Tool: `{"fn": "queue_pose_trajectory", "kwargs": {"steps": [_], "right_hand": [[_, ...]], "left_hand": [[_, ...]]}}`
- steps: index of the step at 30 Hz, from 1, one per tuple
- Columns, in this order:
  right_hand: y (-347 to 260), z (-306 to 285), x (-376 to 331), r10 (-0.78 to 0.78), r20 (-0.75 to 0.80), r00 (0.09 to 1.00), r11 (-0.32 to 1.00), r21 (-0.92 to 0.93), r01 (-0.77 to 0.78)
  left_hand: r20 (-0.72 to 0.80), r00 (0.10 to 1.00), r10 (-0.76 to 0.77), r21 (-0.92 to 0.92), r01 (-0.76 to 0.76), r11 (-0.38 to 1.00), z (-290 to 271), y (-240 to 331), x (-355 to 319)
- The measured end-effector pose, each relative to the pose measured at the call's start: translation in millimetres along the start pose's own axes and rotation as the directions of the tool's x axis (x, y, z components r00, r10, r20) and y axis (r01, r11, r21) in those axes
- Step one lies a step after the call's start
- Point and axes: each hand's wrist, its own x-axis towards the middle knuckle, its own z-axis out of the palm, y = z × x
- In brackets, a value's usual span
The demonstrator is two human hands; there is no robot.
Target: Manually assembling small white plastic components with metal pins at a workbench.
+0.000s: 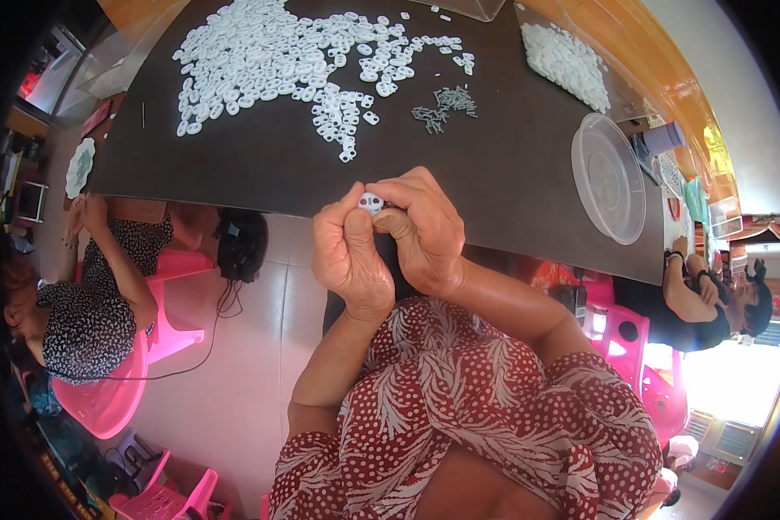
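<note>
Both hands meet just off the table's near edge, thumbs and fingers pinching one small white oval plastic piece with two dark holes. My left hand grips its left side and my right hand its right side. Fingers cover much of the piece. Beyond them on the dark table, a heap of similar white two-hole pieces spreads out, with a narrower tail of pieces reaching toward my hands. Right of that tail lies a small pile of grey pin-like parts.
At the right stands a round clear plastic tub. A clear tray of whitish pieces is at the far right. One person sits left on a pink chair; another sits right. A black bag hangs by the table's edge.
</note>
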Motion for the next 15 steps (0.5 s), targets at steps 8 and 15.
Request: {"fn": "queue_pose_trajectory", "kwargs": {"steps": [8,15], "right_hand": [[-4.0,-4.2,-2.4,0.016,0.008,1.000,1.000,-0.021,-0.015],[1.6,-9.4,3.8,-0.079,-0.032,0.996,0.996,-0.052,0.077]], "left_hand": [[0.000,1.000,0.009,0.029,-0.009,1.000,2.4,-0.6,-3.6],[0.009,1.000,0.003,-0.040,-0.002,0.999,12.0,0.7,-2.9]]}}
